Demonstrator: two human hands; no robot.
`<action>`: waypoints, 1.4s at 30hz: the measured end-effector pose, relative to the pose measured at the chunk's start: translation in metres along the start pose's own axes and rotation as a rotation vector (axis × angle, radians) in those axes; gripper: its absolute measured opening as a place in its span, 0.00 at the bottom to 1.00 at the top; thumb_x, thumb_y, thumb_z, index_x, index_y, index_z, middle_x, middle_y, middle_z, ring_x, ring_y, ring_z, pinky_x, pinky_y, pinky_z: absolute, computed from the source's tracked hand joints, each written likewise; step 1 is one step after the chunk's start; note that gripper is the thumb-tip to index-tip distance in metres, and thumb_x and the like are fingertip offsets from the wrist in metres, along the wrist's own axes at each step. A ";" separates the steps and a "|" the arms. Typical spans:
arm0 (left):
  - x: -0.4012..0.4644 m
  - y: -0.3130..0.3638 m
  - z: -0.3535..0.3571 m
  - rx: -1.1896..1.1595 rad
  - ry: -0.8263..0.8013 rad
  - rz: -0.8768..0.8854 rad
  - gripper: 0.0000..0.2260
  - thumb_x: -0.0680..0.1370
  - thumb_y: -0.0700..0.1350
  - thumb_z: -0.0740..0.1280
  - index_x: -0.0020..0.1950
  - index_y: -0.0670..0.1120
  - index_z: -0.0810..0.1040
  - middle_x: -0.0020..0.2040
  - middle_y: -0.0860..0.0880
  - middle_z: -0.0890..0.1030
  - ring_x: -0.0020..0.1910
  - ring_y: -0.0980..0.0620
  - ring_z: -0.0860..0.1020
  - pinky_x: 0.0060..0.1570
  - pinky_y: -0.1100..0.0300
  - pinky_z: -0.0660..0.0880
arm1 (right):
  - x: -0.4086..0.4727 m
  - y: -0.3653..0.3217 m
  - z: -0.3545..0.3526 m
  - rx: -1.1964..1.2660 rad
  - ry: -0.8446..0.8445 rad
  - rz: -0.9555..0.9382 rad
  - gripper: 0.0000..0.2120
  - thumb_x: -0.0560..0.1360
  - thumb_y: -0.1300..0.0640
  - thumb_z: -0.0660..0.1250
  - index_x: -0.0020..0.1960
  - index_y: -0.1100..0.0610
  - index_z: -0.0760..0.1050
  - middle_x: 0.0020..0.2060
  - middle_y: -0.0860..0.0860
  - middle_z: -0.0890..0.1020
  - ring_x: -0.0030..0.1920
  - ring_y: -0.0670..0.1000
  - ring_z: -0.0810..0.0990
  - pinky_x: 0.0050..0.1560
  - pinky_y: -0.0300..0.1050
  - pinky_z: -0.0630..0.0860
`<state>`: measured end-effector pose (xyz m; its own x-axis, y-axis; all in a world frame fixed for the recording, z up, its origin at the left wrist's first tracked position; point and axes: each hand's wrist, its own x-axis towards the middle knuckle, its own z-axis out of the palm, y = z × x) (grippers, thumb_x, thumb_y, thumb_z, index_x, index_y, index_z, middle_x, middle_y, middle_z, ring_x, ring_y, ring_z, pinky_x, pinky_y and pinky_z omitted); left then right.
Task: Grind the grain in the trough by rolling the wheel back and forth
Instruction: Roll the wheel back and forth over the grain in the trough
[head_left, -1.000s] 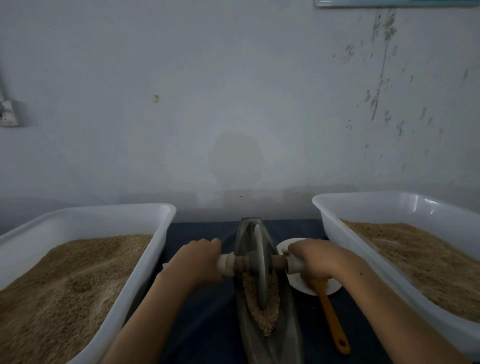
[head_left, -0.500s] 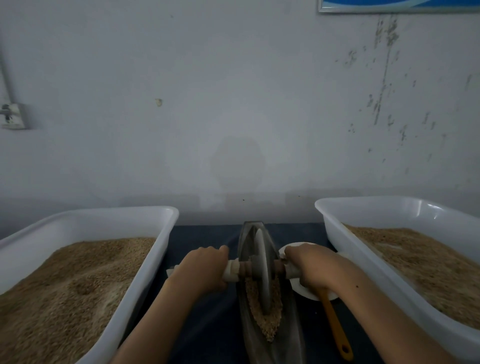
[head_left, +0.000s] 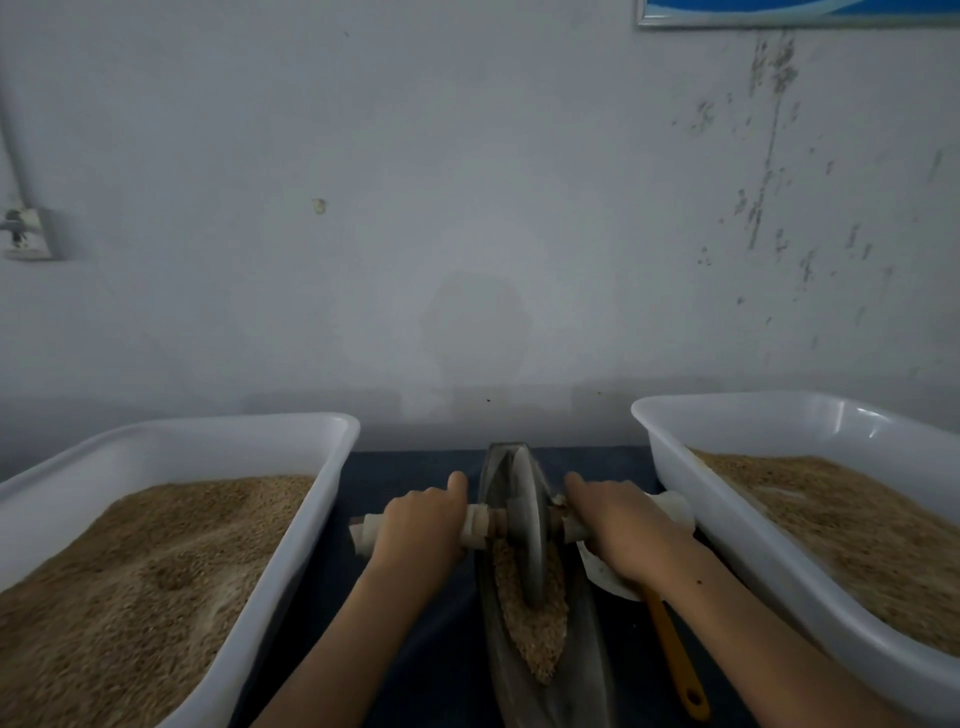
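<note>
- At the far left, a white tub (head_left: 332, 467) holds a heaped bed of tan grain (head_left: 145, 571), and its inner wall stands near the left forearm.
- Just right of that tub, the left hand (head_left: 421, 525) is curled round the pale-wrapped left end of the axle (head_left: 475, 527), thumb stretched forward along it.
- Centre, on the dark blue cloth (head_left: 405, 467), a narrow boat-shaped metal trough (head_left: 582, 649) runs away from the person; the grey wheel (head_left: 527, 525) stands upright on edge inside it, toward its far half.
- A ridge of crushed grain (head_left: 540, 639) lies in the trough, against the wheel and nearer the person.
- To the wheel's right, the right hand (head_left: 618, 530) grips the axle's other wrapped end.
- Beneath that wrist lies a white dish (head_left: 602, 577), with an orange handle (head_left: 675, 660) reaching toward the person.
- Far right, a second white tub (head_left: 675, 467) also holds grain.
</note>
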<state>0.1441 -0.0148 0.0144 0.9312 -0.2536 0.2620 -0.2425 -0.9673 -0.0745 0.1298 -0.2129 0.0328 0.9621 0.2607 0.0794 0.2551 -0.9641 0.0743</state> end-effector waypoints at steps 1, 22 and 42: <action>0.000 0.000 0.000 0.004 0.007 -0.003 0.18 0.77 0.47 0.65 0.63 0.47 0.62 0.53 0.48 0.78 0.50 0.49 0.78 0.47 0.58 0.71 | 0.000 0.001 0.000 0.006 -0.011 0.009 0.14 0.78 0.64 0.60 0.62 0.57 0.63 0.56 0.55 0.77 0.56 0.55 0.76 0.50 0.44 0.66; 0.001 -0.001 0.007 0.009 0.068 0.002 0.14 0.78 0.44 0.63 0.61 0.46 0.62 0.52 0.49 0.78 0.48 0.50 0.78 0.42 0.60 0.68 | 0.000 0.010 -0.007 0.005 -0.143 0.058 0.19 0.78 0.65 0.59 0.67 0.56 0.63 0.61 0.56 0.75 0.59 0.55 0.74 0.56 0.47 0.70; 0.003 -0.012 -0.003 -0.038 -0.146 0.146 0.08 0.74 0.47 0.67 0.50 0.49 0.72 0.47 0.51 0.77 0.43 0.54 0.74 0.44 0.60 0.68 | -0.002 0.003 -0.014 -0.012 -0.194 0.099 0.16 0.76 0.58 0.65 0.64 0.54 0.73 0.58 0.53 0.78 0.56 0.53 0.78 0.55 0.45 0.72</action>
<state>0.1491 -0.0038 0.0189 0.9144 -0.3899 0.1086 -0.3850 -0.9207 -0.0639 0.1275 -0.2151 0.0468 0.9832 0.1487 -0.1055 0.1581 -0.9835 0.0876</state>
